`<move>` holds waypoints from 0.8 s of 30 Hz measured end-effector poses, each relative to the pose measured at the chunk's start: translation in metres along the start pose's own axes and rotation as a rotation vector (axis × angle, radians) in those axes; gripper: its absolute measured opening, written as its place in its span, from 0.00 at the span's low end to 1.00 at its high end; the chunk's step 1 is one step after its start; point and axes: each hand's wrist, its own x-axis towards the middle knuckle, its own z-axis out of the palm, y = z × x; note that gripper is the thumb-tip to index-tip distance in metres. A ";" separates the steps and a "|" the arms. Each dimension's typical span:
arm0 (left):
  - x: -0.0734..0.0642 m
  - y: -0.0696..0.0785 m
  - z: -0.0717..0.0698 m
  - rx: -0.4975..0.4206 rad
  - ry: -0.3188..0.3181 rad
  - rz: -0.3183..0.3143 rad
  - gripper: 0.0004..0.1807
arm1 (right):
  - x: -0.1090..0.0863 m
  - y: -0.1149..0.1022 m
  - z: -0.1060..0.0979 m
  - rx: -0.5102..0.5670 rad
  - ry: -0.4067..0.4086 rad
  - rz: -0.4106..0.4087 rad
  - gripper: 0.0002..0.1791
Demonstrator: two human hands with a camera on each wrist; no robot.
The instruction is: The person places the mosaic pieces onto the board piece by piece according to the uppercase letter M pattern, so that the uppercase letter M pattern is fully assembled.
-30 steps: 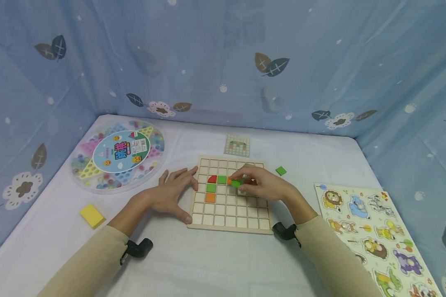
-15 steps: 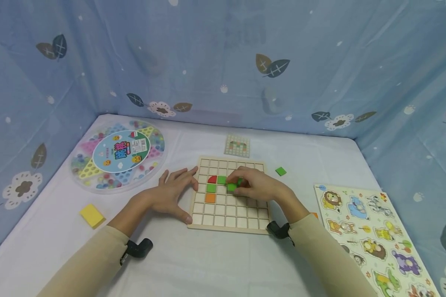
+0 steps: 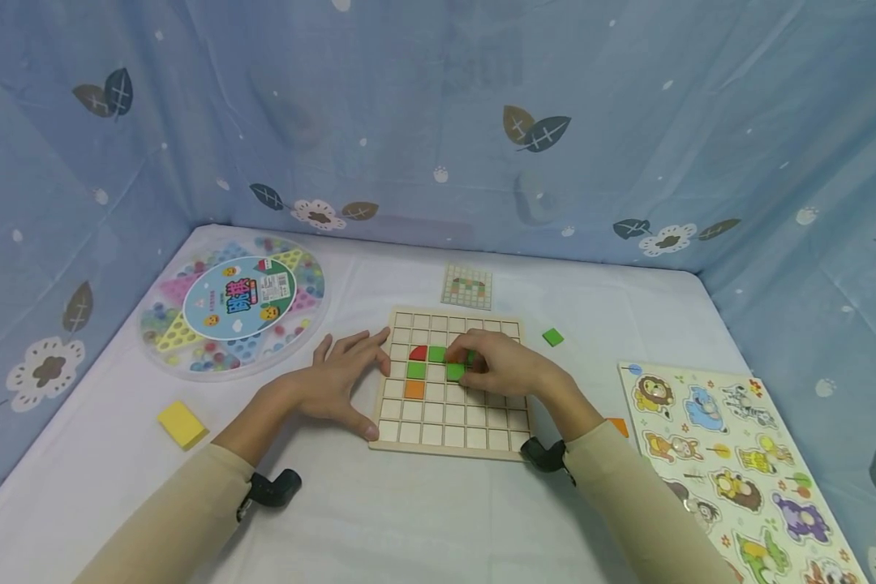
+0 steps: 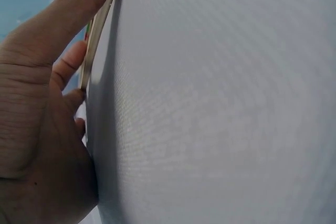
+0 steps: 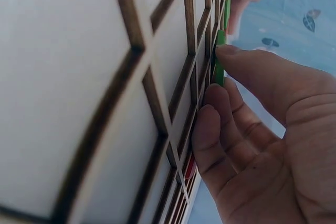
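A wooden grid board (image 3: 454,438) lies mid-table with square cells. My left hand (image 3: 339,381) rests along its left edge, fingers spread, thumb at the near left corner. Just right of the board's centre, my right hand (image 3: 507,365) pinches a green square tile (image 5: 220,59) by thumb and fingertips, low against a cell. Set in the grid nearby are a red rounded tile (image 3: 418,354), a green tile (image 3: 436,354), another green tile (image 3: 416,370) and an orange tile (image 3: 414,389). Part of the grid is hidden under my right hand.
A small pattern card (image 3: 467,287) lies behind the board. One loose green tile (image 3: 552,337) is to its right, and an orange piece (image 3: 617,427) shows beside the right sleeve. An animal puzzle (image 3: 737,470), a yellow block (image 3: 182,425) and a round marble game (image 3: 237,304) flank the board.
My right hand has shifted slightly left and toward me, lowering the green tile from above the grid onto a cell. The left hand keeps its place. The orange piece beside the sleeve came into view.
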 end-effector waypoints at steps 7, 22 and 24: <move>0.000 0.000 0.000 0.004 0.001 0.002 0.45 | 0.000 0.000 0.001 0.006 -0.006 0.020 0.18; 0.000 0.000 0.001 0.009 -0.001 -0.002 0.45 | -0.004 -0.002 -0.001 0.015 -0.023 0.018 0.19; 0.000 0.000 0.001 0.010 -0.002 -0.003 0.45 | -0.005 -0.002 -0.002 0.022 -0.028 0.010 0.20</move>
